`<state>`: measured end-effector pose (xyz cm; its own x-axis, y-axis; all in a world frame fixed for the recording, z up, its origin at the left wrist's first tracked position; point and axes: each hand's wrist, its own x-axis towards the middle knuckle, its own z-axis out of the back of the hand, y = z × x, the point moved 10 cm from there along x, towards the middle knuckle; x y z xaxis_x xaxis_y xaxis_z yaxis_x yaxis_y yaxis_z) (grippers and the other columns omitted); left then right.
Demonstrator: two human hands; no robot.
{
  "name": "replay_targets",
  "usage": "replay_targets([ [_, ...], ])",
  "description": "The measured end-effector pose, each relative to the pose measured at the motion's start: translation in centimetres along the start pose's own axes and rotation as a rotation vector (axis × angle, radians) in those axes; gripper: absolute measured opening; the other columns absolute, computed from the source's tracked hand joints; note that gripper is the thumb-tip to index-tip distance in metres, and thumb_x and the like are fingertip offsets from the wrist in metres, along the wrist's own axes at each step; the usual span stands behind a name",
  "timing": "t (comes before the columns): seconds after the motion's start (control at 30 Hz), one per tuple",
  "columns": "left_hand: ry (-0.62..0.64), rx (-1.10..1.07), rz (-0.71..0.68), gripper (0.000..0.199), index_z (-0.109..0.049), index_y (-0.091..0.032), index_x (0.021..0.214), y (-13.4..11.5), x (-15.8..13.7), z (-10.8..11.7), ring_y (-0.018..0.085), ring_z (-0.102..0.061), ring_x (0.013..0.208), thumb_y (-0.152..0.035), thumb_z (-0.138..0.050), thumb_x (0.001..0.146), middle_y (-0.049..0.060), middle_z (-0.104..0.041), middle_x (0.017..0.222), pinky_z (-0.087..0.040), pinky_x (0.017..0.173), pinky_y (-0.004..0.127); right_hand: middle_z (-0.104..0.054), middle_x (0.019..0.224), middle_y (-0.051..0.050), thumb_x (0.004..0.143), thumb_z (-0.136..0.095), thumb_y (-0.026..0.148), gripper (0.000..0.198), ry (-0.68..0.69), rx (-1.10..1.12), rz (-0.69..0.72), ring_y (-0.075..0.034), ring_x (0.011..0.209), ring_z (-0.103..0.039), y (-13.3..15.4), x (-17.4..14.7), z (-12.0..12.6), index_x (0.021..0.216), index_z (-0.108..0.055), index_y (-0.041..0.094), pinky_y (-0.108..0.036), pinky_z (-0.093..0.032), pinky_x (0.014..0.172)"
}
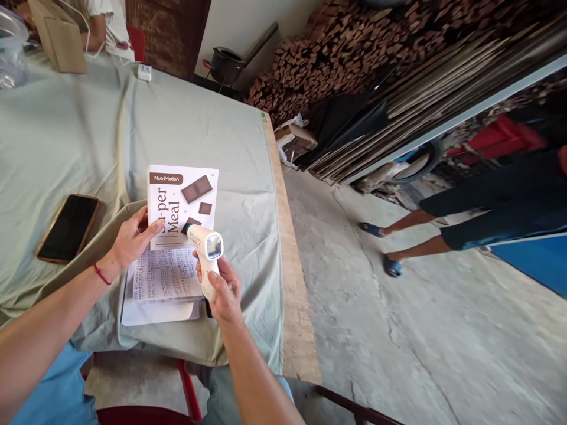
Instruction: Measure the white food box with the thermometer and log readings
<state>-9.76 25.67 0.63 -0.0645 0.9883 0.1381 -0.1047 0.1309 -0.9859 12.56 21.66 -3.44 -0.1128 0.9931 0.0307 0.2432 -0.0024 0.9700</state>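
Note:
My left hand [135, 238] grips the lower left edge of a white box [201, 171] printed with "NutriMotion", "Meal" and brown blocks. In my right hand [227, 289] is a white infrared thermometer [207, 260], held by its handle with its small screen facing me. The thermometer's blue-rimmed front end points at the box and overlaps its lower right part; whether they touch I cannot tell. Below the box lie handwritten sheets [166, 277] on top of white paper [155, 316]. A dark object partly hidden by my right hand lies beside the papers.
A phone [69, 227] lies on the cloth-covered table [212, 124] at left. A cardboard box [59, 38], a clear plastic container [11, 53] and a small white box [144, 72] stand at the far side. Another person's legs [414, 236] are at right, near stacked firewood [336, 53].

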Motion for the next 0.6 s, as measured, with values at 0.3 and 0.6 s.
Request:
replay_targets([
  [0.3, 0.044, -0.068, 0.062, 0.053, -0.066, -0.018, 0.117, -0.38, -0.02, -0.30, 0.029, -0.068, 0.100, -0.055, -0.079, 0.082, 0.011, -0.074, 0.115, -0.056, 0.088, 0.043, -0.078, 0.110, -0.006, 0.079, -0.077, 0.052, 0.045, -0.017, 0.099, 0.008, -0.018, 0.079, -0.064, -0.10, -0.50, -0.62, 0.115, -0.070, 0.027, -0.033, -0.051, 0.071],
  [0.6, 0.052, -0.113, 0.122, 0.058, -0.066, -0.018, 0.117, -0.05, 0.13, -0.37, 0.030, -0.068, 0.106, -0.051, -0.086, 0.075, 0.010, -0.074, 0.117, -0.056, 0.089, 0.043, -0.077, 0.107, -0.005, 0.076, -0.081, 0.052, 0.044, -0.053, 0.145, -0.022, -0.016, 0.073, -0.060, -0.09, -0.68, -0.81, 0.109, -0.067, 0.027, -0.031, -0.049, 0.067],
])
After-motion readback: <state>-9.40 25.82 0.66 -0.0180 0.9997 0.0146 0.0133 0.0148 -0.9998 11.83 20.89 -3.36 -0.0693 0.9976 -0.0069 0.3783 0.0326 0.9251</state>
